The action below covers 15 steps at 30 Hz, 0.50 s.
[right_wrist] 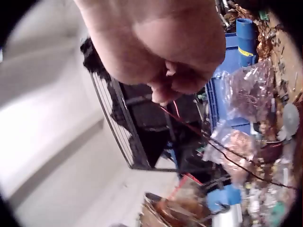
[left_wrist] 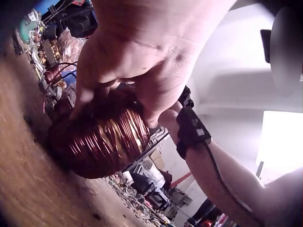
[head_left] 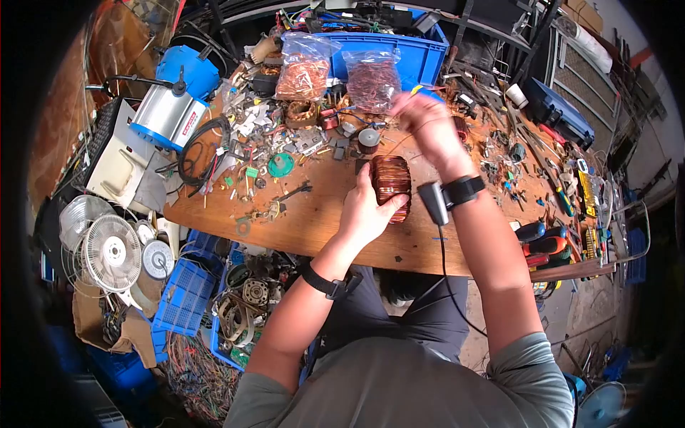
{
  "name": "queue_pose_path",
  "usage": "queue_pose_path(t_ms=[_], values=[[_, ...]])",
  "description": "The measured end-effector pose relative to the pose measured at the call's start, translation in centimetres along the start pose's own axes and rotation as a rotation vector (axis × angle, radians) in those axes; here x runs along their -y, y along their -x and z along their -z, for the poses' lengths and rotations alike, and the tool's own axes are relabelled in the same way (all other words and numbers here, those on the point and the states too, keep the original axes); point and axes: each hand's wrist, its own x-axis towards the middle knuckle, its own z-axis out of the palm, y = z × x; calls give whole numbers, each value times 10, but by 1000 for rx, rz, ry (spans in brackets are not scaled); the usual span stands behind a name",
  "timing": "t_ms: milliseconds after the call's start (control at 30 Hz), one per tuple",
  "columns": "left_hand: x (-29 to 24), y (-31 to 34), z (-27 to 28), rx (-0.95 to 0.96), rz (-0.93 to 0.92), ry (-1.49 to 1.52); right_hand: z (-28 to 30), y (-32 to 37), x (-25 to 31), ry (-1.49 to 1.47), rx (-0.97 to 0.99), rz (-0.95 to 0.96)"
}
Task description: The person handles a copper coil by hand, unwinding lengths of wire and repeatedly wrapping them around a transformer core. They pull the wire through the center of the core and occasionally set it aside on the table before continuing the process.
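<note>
A thick ring-shaped coil of copper wire (head_left: 391, 182) stands near the front of the wooden table. My left hand (head_left: 362, 214) grips it, thumb on the near side and fingers behind. In the left wrist view the close, shiny windings of the coil (left_wrist: 106, 142) show below the palm. Raised above the table, right of and beyond the coil, my right hand (head_left: 432, 132) is blurred. The right wrist view shows its curled fingertips pinching a thin dark-red wire (right_wrist: 203, 135), which runs off toward the table.
Two clear bags of copper scraps, one orange (head_left: 303, 75) and one darker (head_left: 373, 80), lean by a blue bin (head_left: 417, 53). Small parts litter the table (head_left: 314, 228) behind the coil. Screwdrivers (head_left: 546, 242) lie at the right edge; a fan (head_left: 113, 251) stands lower left.
</note>
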Motion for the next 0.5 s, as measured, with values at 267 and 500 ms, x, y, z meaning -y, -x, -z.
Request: queue_pose_path(t_ms=[267, 500], values=[[-4, 0, 1, 10, 1, -64, 75, -12, -2, -391, -373, -99], [-12, -3, 7, 61, 42, -87, -33, 26, -14, 353, 270, -391]])
